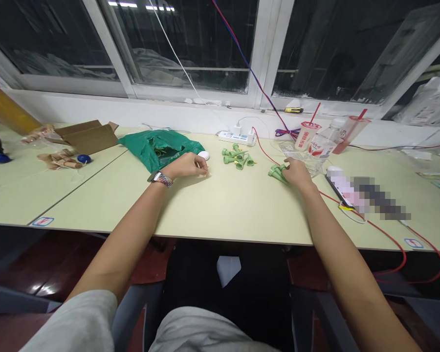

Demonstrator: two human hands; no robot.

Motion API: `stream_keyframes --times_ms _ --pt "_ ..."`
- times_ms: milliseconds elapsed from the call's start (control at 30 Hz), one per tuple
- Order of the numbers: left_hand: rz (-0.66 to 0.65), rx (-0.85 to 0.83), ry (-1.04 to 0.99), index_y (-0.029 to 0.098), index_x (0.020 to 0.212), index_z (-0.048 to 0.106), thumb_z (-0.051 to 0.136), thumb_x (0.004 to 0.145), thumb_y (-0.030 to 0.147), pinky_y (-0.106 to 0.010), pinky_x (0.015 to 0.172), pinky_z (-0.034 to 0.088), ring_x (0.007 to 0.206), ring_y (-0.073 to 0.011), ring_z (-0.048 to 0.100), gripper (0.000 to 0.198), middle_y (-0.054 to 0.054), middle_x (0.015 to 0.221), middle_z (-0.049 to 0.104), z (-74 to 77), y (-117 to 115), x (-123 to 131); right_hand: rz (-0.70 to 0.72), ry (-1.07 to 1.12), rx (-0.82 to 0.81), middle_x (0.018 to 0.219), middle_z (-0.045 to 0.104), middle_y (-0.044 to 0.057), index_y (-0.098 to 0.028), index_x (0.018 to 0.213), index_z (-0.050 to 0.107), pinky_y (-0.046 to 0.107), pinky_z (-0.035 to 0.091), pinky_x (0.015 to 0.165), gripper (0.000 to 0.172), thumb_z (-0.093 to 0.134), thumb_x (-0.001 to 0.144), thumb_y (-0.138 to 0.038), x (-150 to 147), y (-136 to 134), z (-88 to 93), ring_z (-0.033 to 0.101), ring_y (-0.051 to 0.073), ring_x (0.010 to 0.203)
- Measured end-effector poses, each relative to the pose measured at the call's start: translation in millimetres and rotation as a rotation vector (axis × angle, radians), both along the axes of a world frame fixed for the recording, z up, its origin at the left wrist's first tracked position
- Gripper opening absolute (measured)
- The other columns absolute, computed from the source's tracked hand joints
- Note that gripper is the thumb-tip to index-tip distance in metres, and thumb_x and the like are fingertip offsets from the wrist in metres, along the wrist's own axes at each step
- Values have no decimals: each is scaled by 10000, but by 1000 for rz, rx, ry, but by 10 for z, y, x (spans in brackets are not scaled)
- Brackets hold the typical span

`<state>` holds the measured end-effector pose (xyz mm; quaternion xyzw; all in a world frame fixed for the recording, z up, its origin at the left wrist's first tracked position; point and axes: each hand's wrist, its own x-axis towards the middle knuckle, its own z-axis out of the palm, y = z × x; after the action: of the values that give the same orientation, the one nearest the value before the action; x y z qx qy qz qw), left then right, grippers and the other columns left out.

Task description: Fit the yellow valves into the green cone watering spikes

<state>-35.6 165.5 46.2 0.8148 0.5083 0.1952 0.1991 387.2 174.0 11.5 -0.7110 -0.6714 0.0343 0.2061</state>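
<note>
My left hand (188, 166) rests on the pale table (223, 205) beside a green plastic bag (160, 146), fingers curled together in a pinch near a small white round object (204, 155). What the fingers hold is too small to name. My right hand (296, 172) lies further right, its fingers closed over a few green cone-shaped plastic parts (277, 172). Between the hands, toward the back, sits a loose pile of the same green parts (237, 158).
A white power strip (237, 138) with red and white cables lies by the window sill. Drink cups with straws (307, 135), a plastic bottle (320, 146) and a phone (342, 188) stand at right. An open cardboard box (86, 136) and wooden pieces (58, 159) are at left.
</note>
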Motion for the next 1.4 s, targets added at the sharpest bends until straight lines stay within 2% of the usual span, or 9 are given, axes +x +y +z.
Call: stream_keyframes --times_ms 233,433,633,800,900,1000,1133,1267,1400 --pt "1 50 61 218 774 814 780 704 479 -257 587 404 646 -153 608 272 -23 752 756 -35 12 -40 -30 -22 53 1228 684 215 -116 1362 656 446 514 931 503 557 883 -233 -89 -66 8 655 343 1100" --pt "43 51 48 216 807 822 761 713 448 -258 585 386 627 -147 582 258 -16 734 737 1 -11 -10 56 -15 290 1251 614 239 -87 1301 669 481 491 947 462 506 895 -233 -201 -92 -50 576 382 1157" --pt "40 166 27 179 828 799 645 808 413 -270 638 394 642 -158 582 281 -33 740 738 -34 -29 79 377 47 422 1178 648 196 -133 1224 711 517 465 1055 391 484 910 -186 -686 -131 -200 549 360 1179" --pt "-41 270 50 165 898 797 575 832 314 -282 671 410 695 -177 619 275 -51 780 733 -89 -73 224 722 -26 342 1474 561 190 -114 1460 567 540 349 1203 559 487 908 -156 -1071 -162 -295 434 348 1393" --pt "-78 301 65 160 915 794 565 831 280 -286 679 417 724 -186 629 273 -65 822 737 -98 -107 292 771 -8 347 1450 590 169 -132 1465 564 536 361 1186 563 461 912 -129 -1088 -209 -281 467 333 1360" --pt "-88 316 73 163 912 791 561 840 267 -292 692 425 743 -193 634 263 -71 845 742 -108 -121 328 710 61 400 1373 633 165 -148 1463 566 510 418 1121 566 460 909 -120 -1018 -254 -238 511 329 1286" --pt "-112 338 52 164 915 780 558 862 256 -297 706 436 756 -193 638 247 -72 874 746 -117 -136 367 750 19 382 1392 644 147 -140 1407 606 504 381 1159 566 504 853 -79 -932 -243 -224 469 330 1363" --pt "-146 370 19 164 962 764 559 886 249 -292 710 449 733 -174 632 234 -60 867 727 -117 -191 455 835 -1 355 1284 710 117 -168 1246 688 501 392 1151 427 531 859 -81 -917 -221 -251 506 327 1333" --pt "-183 329 -104 181 1087 734 610 900 307 -275 696 478 737 -159 631 258 -55 926 716 -188 -235 589 910 62 343 1230 713 137 -166 1211 682 498 449 1083 316 590 910 -175 -967 -280 -240 582 327 1233"
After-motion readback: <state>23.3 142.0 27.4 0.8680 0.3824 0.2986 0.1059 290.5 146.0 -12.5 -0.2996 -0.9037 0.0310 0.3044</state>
